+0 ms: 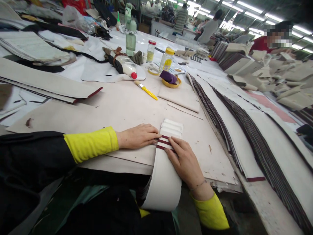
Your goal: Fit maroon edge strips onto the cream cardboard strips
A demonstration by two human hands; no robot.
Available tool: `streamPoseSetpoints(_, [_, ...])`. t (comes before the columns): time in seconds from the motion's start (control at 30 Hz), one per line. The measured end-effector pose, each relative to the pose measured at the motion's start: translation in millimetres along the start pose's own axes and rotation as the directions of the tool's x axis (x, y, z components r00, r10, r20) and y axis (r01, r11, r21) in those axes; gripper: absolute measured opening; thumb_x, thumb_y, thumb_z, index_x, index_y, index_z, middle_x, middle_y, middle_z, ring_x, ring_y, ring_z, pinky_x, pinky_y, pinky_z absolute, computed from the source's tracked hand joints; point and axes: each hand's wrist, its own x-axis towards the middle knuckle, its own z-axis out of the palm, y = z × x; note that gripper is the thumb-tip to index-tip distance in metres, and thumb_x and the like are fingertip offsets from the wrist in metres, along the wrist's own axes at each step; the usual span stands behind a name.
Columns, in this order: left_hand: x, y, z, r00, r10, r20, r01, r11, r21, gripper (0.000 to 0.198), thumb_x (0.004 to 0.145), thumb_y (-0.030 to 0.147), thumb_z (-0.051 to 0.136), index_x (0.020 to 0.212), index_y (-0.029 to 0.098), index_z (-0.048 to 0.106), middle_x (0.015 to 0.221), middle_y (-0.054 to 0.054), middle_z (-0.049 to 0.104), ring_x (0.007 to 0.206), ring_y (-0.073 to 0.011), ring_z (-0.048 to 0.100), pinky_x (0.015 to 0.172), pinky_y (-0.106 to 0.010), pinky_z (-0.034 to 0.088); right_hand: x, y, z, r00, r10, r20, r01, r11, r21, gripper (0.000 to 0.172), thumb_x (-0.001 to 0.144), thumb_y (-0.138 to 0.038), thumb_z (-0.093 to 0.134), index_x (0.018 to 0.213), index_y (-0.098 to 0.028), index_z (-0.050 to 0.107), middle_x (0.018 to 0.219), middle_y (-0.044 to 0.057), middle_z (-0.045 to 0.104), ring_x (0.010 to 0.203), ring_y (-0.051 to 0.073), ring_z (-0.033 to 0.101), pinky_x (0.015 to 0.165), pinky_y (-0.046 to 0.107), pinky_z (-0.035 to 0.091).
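Head view: maroon-edged strips [164,184], six o'clock
Left hand [138,136]: grip open, strips' nine o'clock
Right hand [185,161]: grip open, atop strips

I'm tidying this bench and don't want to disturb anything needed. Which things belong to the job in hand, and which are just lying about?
Job in hand:
pale strips with dark red bands, touched by the left hand and right hand
stacked strips on the right, probably (also dark-red-edged)

Apparently just lying about:
green bottle
clear plastic bag
purple cloth
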Motion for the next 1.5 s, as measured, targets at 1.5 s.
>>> streamPoseSetpoints(1.5, [102, 4, -16.2, 0.866, -0.345, 0.363, 0.478, 0.784, -0.396, 0.040, 0.074, 0.031, 0.053, 0.109, 0.011, 0.052, 0.095, -0.005, 0.063, 0.082, -0.0140, 0.057, 0.072, -0.020, 0.042, -10, 3, 11, 0.982, 0.028, -0.185, 0.012, 0.977, 0.212, 0.031, 0.087, -0.027, 0.040, 0.111, -0.017, 0.056, 0.111, 0.010, 0.057, 0.107, 0.021, 0.048, 0.095, 0.041, 0.040])
